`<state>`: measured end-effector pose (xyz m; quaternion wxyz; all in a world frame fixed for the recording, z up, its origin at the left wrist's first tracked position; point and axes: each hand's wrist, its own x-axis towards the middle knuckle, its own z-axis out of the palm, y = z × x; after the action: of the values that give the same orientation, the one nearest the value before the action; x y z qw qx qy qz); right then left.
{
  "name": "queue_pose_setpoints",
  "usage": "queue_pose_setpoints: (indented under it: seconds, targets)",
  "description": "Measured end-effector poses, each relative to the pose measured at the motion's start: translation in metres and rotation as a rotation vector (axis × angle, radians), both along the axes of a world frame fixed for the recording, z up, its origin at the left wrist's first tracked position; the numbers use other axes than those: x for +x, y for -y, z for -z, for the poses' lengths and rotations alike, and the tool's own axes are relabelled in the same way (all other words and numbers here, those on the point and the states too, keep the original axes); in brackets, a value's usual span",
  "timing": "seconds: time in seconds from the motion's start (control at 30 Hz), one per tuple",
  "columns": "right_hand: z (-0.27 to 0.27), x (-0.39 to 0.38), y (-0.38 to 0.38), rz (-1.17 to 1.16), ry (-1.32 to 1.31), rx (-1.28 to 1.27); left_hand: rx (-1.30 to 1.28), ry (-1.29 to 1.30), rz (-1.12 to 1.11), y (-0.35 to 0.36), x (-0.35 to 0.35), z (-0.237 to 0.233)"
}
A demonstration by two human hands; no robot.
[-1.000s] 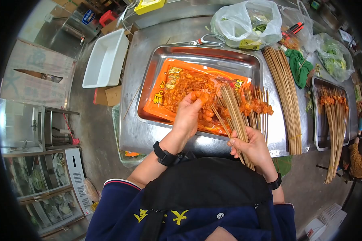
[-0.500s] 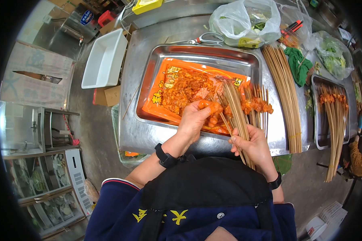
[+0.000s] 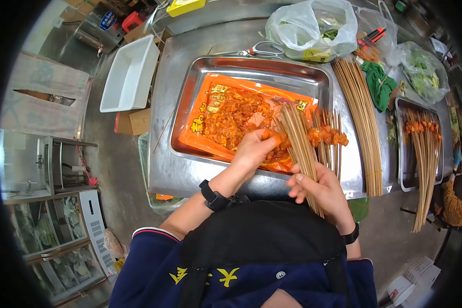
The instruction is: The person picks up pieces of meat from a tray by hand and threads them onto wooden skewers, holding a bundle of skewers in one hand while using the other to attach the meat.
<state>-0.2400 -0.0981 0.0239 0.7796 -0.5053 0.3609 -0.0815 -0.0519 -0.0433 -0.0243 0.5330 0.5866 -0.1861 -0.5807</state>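
Steel table [image 3: 163,154], meat tray [image 3: 262,64]; left hand [image 3: 251,152] pinched on a meat piece [image 3: 272,137], right hand [image 3: 321,188] tight round skewers [image 3: 297,134] (fanned).

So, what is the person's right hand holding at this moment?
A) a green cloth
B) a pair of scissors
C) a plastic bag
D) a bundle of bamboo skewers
D: the right hand is closed around a bundle of bamboo skewers, while the scissors and the green cloth lie on the table, apart from it.
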Motion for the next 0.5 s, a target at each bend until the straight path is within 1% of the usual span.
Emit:
queue_pose_setpoints:
  seconds: [0.03, 0.07, 0.1, 0.13, 0.17, 0.23, 0.27, 0.3, 0.37, 0.4, 0.43, 0.5]
  targets:
    - [0.002, 0.001, 0.000, 0.005, 0.089, 0.168, 0.000, -0.001, 0.000, 0.000, 0.003, -0.002]
    - [0.004, 0.004, -0.001, 0.001, 0.092, 0.172, -0.044, -0.038, -0.100, -0.001, 0.009, -0.008]
    - [0.005, 0.004, -0.003, 0.022, 0.073, 0.112, -0.089, -0.076, -0.199, -0.005, 0.014, -0.012]
    - [0.006, 0.005, -0.005, 0.044, 0.055, 0.051, -0.045, -0.068, -0.166, -0.010, 0.022, -0.014]
    - [0.007, 0.006, -0.005, 0.044, 0.058, 0.052, -0.044, -0.064, -0.166, -0.015, 0.029, -0.017]
    - [0.008, 0.006, -0.004, 0.011, 0.060, 0.033, 0.045, 0.197, -0.017, -0.022, 0.038, -0.024]
    - [0.008, 0.007, -0.005, 0.009, 0.060, 0.034, -0.019, 0.290, -0.091, -0.024, 0.043, -0.003]
    - [0.008, 0.007, -0.005, -0.003, 0.048, 0.020, -0.020, 0.290, -0.092, -0.024, 0.041, -0.010]
    - [0.008, 0.007, -0.004, -0.007, 0.037, 0.003, -0.066, 0.359, -0.246, -0.021, 0.038, -0.029]
    - [0.008, 0.008, -0.004, -0.017, 0.023, -0.008, -0.220, 0.270, -0.329, -0.020, 0.038, -0.026]
    - [0.008, 0.008, -0.005, -0.030, 0.009, -0.017, -0.220, 0.269, -0.330, -0.019, 0.038, -0.028]
    - [0.008, 0.010, -0.006, -0.047, 0.004, -0.027, -0.020, 0.256, -0.111, -0.018, 0.036, -0.035]
